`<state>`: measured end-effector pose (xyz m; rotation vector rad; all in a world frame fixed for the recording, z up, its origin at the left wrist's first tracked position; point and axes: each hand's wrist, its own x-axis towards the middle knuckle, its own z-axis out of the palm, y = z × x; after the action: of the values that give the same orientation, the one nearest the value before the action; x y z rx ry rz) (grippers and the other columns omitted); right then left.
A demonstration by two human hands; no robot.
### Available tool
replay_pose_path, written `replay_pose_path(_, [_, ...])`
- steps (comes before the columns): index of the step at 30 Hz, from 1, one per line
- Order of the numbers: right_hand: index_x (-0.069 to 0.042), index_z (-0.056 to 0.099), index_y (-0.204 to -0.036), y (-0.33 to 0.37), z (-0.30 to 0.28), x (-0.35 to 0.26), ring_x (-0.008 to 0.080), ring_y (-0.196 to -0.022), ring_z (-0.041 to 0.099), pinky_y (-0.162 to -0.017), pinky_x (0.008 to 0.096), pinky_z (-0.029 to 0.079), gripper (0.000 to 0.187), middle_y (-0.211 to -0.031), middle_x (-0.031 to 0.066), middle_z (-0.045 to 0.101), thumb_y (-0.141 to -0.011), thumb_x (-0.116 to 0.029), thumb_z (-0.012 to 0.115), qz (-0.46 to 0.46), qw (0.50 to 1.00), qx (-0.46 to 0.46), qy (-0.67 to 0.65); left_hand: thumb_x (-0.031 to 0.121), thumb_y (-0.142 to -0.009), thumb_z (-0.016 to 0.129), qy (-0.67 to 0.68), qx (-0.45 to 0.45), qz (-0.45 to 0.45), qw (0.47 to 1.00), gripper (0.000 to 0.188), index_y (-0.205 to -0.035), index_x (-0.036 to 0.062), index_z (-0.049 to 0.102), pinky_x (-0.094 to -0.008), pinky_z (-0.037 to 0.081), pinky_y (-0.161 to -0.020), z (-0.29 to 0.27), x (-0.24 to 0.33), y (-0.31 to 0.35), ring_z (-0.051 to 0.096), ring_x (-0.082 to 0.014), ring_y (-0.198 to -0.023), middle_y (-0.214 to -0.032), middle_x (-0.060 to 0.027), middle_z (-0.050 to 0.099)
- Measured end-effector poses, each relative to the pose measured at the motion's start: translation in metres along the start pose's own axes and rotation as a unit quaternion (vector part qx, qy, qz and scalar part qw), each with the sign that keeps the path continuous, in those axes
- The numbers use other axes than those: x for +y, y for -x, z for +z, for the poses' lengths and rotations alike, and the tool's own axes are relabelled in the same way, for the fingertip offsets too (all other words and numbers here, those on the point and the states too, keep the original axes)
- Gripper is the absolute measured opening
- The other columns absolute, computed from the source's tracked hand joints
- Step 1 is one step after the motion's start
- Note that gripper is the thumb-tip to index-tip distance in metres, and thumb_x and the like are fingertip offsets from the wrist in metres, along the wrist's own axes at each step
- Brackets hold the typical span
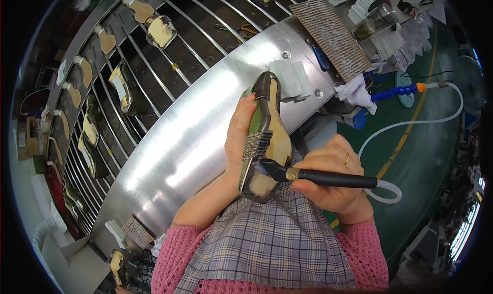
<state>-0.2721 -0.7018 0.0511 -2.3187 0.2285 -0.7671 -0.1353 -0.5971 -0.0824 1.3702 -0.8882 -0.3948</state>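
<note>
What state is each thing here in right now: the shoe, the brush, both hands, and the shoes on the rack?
Shoe: sole side up, held above the metal ledge.
Left hand: wrapped around the shoe's side.
Right hand: closed on the brush handle.
Brush: tip touching the shoe's underside, white hose trailing from its end.
Rack shoes: lying sole up on the rods.
Plastic jar: lying on its side.

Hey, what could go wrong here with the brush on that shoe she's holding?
The brush works the upturned shoe bottom right beside the left hand, whose thumb lies along the shoe's edge, so whatever the brush spreads might smear onto skin. The shoe hangs over the plaid apron, so drips may land there. The white hose trailing from the brush in the right hand loops loosely and might snag.
</note>
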Motion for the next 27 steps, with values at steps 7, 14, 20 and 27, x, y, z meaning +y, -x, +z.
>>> replay_pose_path(7, [-0.006, 0.065, -0.091, 0.004, 0.001, -0.015, 0.0147, -0.069, 0.057, -0.053, 0.0246, 0.043, 0.032, -0.086, -0.0002, 0.064, -0.074, -0.025, 0.084, -0.085, 0.987, 0.034, 0.135, -0.008, -0.087, 0.059, -0.007, 0.017, -0.008, 1.0, 0.07, -0.149, 0.0074, 0.028, -0.0317, 0.05, -0.1, 0.005, 0.005, -0.004, 0.056, -0.0226, -0.119, -0.139, -0.0186, 0.046])
replay_pose_path(14, [-0.006, 0.065, -0.096, 0.01, 0.008, -0.007, 0.0148, -0.07, 0.053, -0.053, 0.023, 0.042, 0.034, -0.089, 0.0014, 0.062, -0.074, -0.026, 0.082, -0.099, 0.988, 0.033, 0.117, -0.007, -0.087, 0.059, 0.024, 0.016, -0.019, 0.999, 0.068, -0.147, 0.0032, 0.029, -0.0313, 0.048, -0.102, 0.003, 0.005, -0.007, 0.055, -0.0231, -0.121, -0.14, -0.0187, 0.047])
replay_pose_path(20, [-0.008, 0.066, -0.098, 0.019, 0.007, -0.018, 0.0134, -0.068, 0.05, -0.053, 0.0224, 0.041, 0.034, -0.088, -0.001, 0.062, -0.074, -0.025, 0.082, -0.124, 0.991, -0.013, 0.045, -0.003, -0.091, 0.056, 0.003, 0.025, -0.031, 0.999, 0.063, -0.147, 0.0034, 0.029, -0.0324, 0.048, -0.103, 0.003, 0.003, -0.008, 0.054, -0.0243, -0.122, -0.143, -0.0184, 0.043])
replay_pose_path(27, [-0.008, 0.065, -0.101, 0.017, 0.005, -0.009, 0.016, -0.072, 0.053, -0.057, 0.0248, 0.043, 0.037, -0.092, 0.0014, 0.062, -0.073, -0.023, 0.084, -0.062, 0.996, 0.033, 0.045, 0.007, -0.095, 0.053, -0.017, 0.014, -0.032, 0.999, 0.059, -0.148, 0.0047, 0.028, -0.0334, 0.05, -0.101, 0.001, 0.006, -0.013, 0.055, -0.0262, -0.121, -0.139, -0.0213, 0.046])
